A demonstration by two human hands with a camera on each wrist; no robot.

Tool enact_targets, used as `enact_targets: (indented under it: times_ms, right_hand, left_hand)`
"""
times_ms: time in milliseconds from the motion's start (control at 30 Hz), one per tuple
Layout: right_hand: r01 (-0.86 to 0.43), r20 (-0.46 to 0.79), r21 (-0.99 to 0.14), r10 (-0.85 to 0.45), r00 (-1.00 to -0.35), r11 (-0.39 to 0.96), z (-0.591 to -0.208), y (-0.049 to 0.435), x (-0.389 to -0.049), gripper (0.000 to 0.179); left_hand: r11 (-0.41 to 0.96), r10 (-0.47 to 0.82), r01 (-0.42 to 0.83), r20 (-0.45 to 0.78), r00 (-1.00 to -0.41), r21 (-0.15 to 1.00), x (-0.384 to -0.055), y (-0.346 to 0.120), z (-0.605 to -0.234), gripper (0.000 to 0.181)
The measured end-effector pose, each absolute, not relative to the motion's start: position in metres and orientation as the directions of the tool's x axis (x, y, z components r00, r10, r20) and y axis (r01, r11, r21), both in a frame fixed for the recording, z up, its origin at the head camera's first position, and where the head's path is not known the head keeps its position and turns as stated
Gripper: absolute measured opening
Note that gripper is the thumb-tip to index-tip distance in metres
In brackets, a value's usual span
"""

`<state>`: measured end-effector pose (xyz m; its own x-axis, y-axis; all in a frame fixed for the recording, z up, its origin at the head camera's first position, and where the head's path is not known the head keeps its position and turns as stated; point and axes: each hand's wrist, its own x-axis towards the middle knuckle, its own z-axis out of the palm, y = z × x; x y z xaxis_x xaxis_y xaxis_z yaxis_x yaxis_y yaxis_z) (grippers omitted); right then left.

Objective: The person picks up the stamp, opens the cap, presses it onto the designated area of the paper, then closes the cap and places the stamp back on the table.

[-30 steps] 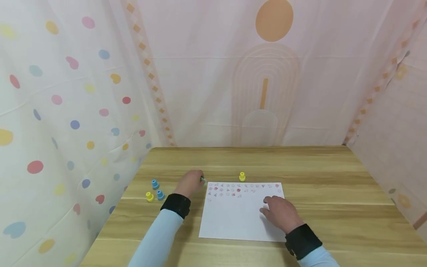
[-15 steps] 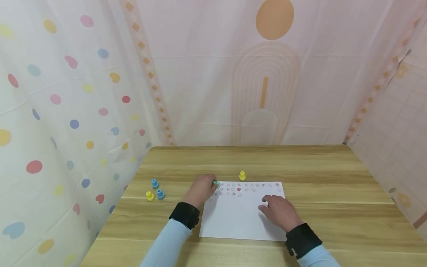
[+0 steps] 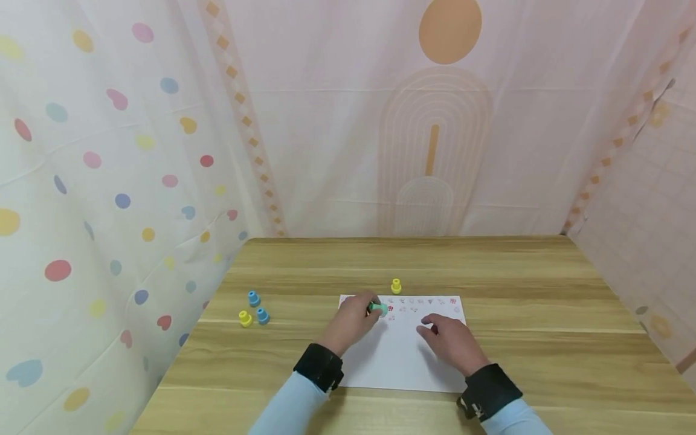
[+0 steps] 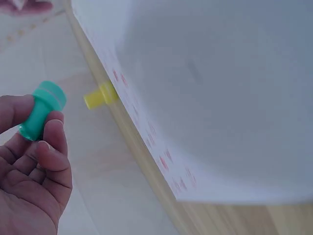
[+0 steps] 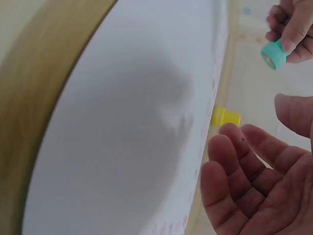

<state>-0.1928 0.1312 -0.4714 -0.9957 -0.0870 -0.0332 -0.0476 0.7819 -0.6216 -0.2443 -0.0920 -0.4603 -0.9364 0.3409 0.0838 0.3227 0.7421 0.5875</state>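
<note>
My left hand (image 3: 352,321) pinches a small green toy stamp (image 4: 43,111) between thumb and fingertips, over the upper left part of a white sheet of paper (image 3: 397,365). In the right wrist view the stamp's round end (image 5: 274,55) faces the right hand. Rows of small red stamped prints (image 3: 413,302) run along the sheet's far edge; the left hand covers some of them. Over the sheet's right side hovers my right hand (image 3: 455,345), its fingers loosely bent and nothing between them.
A yellow stamp (image 3: 396,286) stands just beyond the paper's far edge. To the left on the wooden table (image 3: 516,278) are two blue stamps (image 3: 263,315) and another yellow stamp (image 3: 245,318). Patterned curtains (image 3: 326,151) hang behind and beside the table.
The left hand has moved right with the green stamp, from the sheet's far left corner to over the prints, nearer the right hand. The right hand has shifted only slightly left.
</note>
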Motion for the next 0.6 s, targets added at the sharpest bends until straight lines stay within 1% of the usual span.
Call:
enact_targets:
  times_ms: [167, 300, 433, 600]
  right_hand:
    - [0.006, -0.066, -0.712, -0.059, -0.996, 0.702, -0.472, 0.129, -0.195, 0.028]
    - [0.059, -0.123, -0.765, -0.056, -0.991, 0.641, -0.471, 0.127, -0.196, 0.031]
    - [0.114, -0.174, -0.822, -0.055, -0.983, 0.558, -0.470, 0.126, -0.197, 0.036]
    - [0.153, -0.195, -0.878, -0.048, -0.980, 0.453, -0.468, 0.126, -0.197, 0.042]
  left_hand:
    - [0.692, 0.375, 0.343, 0.089, -0.923, 0.635, -0.236, -0.081, -0.460, 0.013]
    - [0.670, 0.385, 0.362, 0.114, -0.916, 0.648, -0.231, -0.075, -0.459, 0.015]
    - [0.641, 0.397, 0.383, 0.140, -0.907, 0.665, -0.227, -0.070, -0.458, 0.014]
    - [0.606, 0.423, 0.398, 0.145, -0.895, 0.688, -0.223, -0.064, -0.457, 0.012]
